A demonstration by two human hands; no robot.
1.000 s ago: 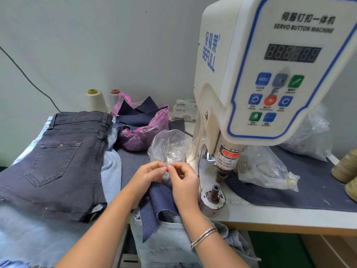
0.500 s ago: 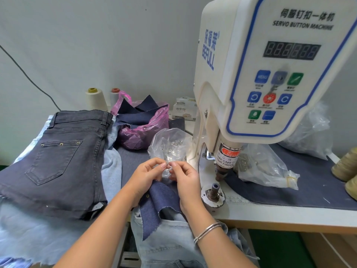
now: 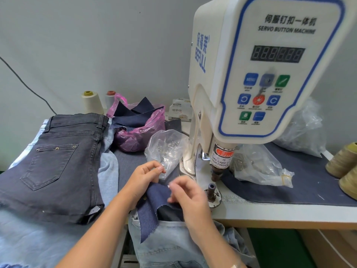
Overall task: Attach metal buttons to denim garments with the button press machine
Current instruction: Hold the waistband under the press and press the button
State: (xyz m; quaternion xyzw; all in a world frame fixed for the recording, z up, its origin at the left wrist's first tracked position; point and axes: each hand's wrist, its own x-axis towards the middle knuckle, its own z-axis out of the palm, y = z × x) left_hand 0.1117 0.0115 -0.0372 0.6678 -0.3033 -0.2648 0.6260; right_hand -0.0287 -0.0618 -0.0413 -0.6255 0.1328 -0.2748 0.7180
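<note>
Since a second ago the two hands have come apart: they met fingertip to fingertip over the dark blue denim swatch (image 3: 154,206), and the right hand (image 3: 190,198) has dropped lower and toward the machine, blurred by motion. Its fingers are curled and thumb and forefinger pinch something small and pale at the tips; what it is I cannot tell. The left hand (image 3: 144,178) sits just beside the clear bag of metal parts (image 3: 164,149), fingers curled, pinching a small shiny piece between thumb and forefinger, its heel resting on the swatch. That swatch lies over the desk (image 3: 270,211) edge on top of light blue jeans (image 3: 170,246), just left of the lower die (image 3: 211,190) of the servo button machine (image 3: 260,74); the upper punch (image 3: 217,174) hangs above the die, apart from it.

Counted: two clear bags near the machine base, the second (image 3: 258,165) to its right, and a third crumpled one (image 3: 303,132) behind; one pink bag (image 3: 139,132) of dark scraps; two pale thread cones (image 3: 92,102) at the back left and two olive ones (image 3: 343,161) at the right edge; one pair of dark grey jeans (image 3: 56,161) laid flat at left.
</note>
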